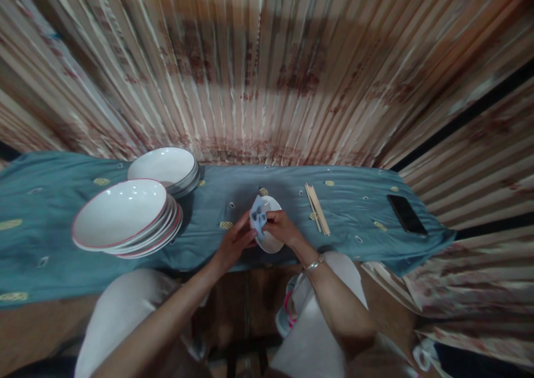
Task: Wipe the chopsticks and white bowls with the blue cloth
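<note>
Between my two hands, over the near middle of the table, is a small pale blue piece (258, 214) with darker marks, thin like cloth or paper; its exact kind does not show. My left hand (239, 237) has closed fingers at its left and lower edge. From the other side, my right hand (282, 227) pinches its right edge with bent fingers. A small white oval dish (273, 246) lies right behind and beneath the fingers, partly covered by them. Whether the left fingers also touch the dish cannot be made out.
On the left stand a stack of red-rimmed white bowls (120, 214) and a stack of dark-rimmed white bowls (162, 166). Wooden chopsticks (317, 208) lie right of the dish, a black phone (406, 214) farther right. A teal patterned cloth (354, 200) covers the table; pleated curtains (258, 88) hang behind.
</note>
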Available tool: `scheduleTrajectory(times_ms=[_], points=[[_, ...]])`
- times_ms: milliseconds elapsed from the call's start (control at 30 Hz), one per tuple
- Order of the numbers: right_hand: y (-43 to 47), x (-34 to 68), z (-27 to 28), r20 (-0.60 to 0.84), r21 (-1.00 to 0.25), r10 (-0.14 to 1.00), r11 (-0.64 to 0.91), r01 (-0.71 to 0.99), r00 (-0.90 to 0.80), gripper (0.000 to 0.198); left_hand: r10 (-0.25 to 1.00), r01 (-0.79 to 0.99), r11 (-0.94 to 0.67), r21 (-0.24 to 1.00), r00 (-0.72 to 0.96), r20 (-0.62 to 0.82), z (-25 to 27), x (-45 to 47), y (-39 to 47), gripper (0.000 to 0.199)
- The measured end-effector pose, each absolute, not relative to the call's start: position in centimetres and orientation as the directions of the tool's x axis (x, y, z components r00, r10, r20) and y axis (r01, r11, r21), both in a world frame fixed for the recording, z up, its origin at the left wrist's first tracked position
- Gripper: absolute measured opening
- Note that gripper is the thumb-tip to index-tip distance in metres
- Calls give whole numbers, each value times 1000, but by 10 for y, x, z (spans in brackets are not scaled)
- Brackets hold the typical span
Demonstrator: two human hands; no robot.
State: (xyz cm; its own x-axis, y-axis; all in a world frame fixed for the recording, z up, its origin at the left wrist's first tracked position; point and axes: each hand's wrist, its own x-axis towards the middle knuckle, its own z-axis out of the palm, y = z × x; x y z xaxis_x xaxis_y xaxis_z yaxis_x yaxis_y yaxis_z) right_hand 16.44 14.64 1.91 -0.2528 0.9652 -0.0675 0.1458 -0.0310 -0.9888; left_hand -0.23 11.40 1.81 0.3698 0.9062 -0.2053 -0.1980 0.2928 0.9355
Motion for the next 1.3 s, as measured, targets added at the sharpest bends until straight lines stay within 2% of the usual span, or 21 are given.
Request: scheduleTrajectory(times_ms=[167,300,467,600,733,833,1033,1167,1233,1300], points=[[155,161,15,-68,-991,992,-55,121,-107,10,910,-202,260,944,378,-169,17,-1,113,79],[164,160,10,-141,-989,986,-135,-66,87,13,909,-200,227,953,396,-133,15,-2,111,77],[169,161,4,-155,-981,981,-138,-140,118,18,914,-197,203,959,390,-113,13,-3,112,76],[168,161,2,-95,-995,990,-97,13,101,16,911,-195,199,961,397,-108,13,-3,112,76],[163,161,5,24,-976,999,17,215,34,11,917,-199,233,952,371,-147,14,-2,112,77],[156,161,11,60,-970,996,72,233,-59,10,920,-213,257,943,354,-171,15,-1,112,77],[145,165,17,28,-974,969,82,210,-246,12,908,-197,282,939,372,-195,18,-2,116,78],[149,165,19,20,-957,984,70,281,-176,12,905,-186,276,943,380,-190,19,-1,116,79],[152,165,23,62,-909,992,103,405,-113,14,908,-190,278,942,372,-193,17,-1,116,81],[154,166,29,121,-805,991,132,578,-57,16,912,-192,275,942,361,-193,14,-1,116,83]])
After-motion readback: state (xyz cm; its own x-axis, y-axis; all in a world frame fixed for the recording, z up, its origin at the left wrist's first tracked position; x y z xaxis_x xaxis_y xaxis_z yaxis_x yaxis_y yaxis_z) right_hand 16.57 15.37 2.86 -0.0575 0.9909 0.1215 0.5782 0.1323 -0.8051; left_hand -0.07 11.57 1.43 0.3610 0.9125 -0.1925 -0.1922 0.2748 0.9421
